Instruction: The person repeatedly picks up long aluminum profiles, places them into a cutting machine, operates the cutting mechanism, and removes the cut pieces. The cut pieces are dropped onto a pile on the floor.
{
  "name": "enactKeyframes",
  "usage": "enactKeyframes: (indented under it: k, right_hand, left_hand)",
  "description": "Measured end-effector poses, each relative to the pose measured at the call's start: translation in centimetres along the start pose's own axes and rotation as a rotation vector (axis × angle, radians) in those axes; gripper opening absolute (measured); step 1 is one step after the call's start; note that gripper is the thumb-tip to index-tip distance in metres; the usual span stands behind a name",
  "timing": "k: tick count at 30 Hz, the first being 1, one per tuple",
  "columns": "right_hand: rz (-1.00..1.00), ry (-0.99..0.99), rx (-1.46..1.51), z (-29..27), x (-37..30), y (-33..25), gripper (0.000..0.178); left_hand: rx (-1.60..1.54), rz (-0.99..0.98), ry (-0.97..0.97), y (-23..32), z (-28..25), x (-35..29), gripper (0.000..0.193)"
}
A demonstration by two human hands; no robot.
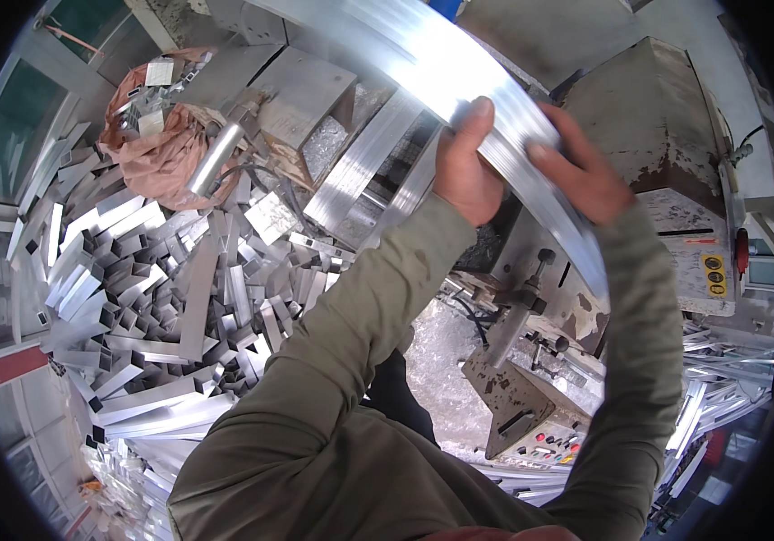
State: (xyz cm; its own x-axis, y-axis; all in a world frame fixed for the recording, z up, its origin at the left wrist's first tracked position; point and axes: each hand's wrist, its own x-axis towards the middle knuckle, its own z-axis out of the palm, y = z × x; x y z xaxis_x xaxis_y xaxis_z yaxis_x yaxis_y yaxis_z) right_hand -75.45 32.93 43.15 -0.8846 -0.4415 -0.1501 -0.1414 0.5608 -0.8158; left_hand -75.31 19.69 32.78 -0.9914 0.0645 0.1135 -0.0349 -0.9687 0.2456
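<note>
A long, shiny aluminium profile (437, 59) runs slantwise from the upper left down past both hands toward the right. My left hand (470, 171) is closed on its near edge, thumb lying along the top and the other fingers hidden beneath. From the far side, my right hand (585, 171) grips the same profile, its fingers bent over the upper face and slightly blurred. The profile is held above a worn grey metal machine (536, 239). Below it, two flat metal strips (364, 162) lie across the machine bed.
Cut square tubes (139, 293) are heaped at the left, beside a pink sack (157, 171) of offcuts. Metal cylinders (217, 160) and a clamp (513, 329) stick up. A rusty housing (649, 117) stands right, a button panel (549, 446) below; long strips (703, 410) lie at lower right.
</note>
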Motion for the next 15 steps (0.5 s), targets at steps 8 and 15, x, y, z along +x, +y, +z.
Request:
enactKeyframes:
  k: [8, 15]
  right_hand:
    - [0.457, -0.261, 0.591, 0.4, -16.5, 0.1, 0.097]
    - [0.562, 0.181, 1.012, 12.9, -18.1, 2.5, 0.063]
  left_hand:
    - [-0.104, -0.274, -0.065, 0.5, 2.8, -8.8, 0.063]
    - [0.191, -0.468, 0.155, 1.0, -0.5, -8.4, 0.057]
